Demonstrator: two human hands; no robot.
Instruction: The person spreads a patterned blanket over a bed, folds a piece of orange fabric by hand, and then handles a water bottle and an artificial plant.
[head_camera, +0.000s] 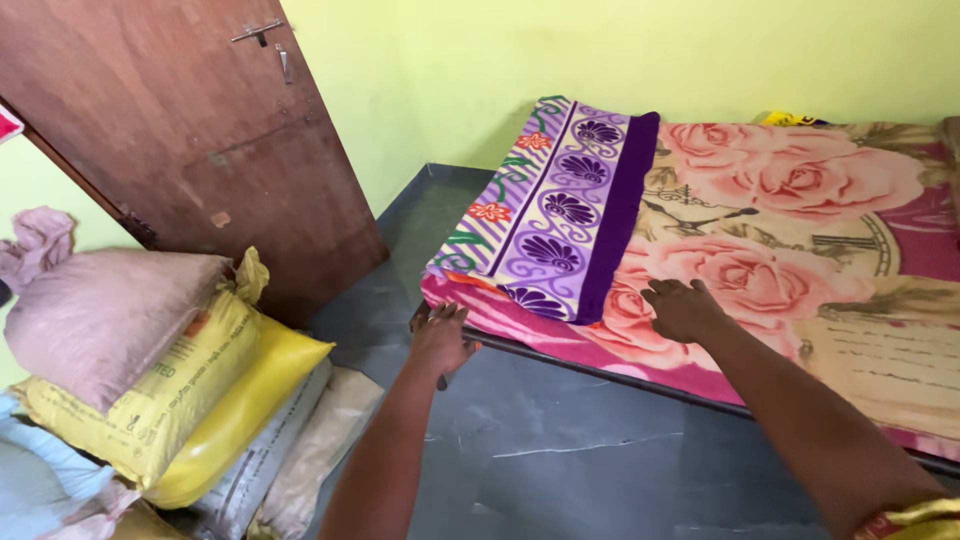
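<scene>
A low bed carries a pink blanket with large rose prints (800, 210). Over its left end lies a folded purple and cream blanket with flower patterns (560, 210). My left hand (440, 335) reaches the bed's near left corner, fingers apart at the pink edge just below the folded blanket. Flat on the rose blanket rests my right hand (682, 308), palm down, beside the purple blanket's dark border. Neither hand grips anything.
A brown wooden door (190, 140) stands open at the left against the light green wall. Stacked sacks, one pinkish (100, 320) and some yellow (210, 400), pile up at the lower left. Grey floor (560, 450) runs between the sacks and the bed frame.
</scene>
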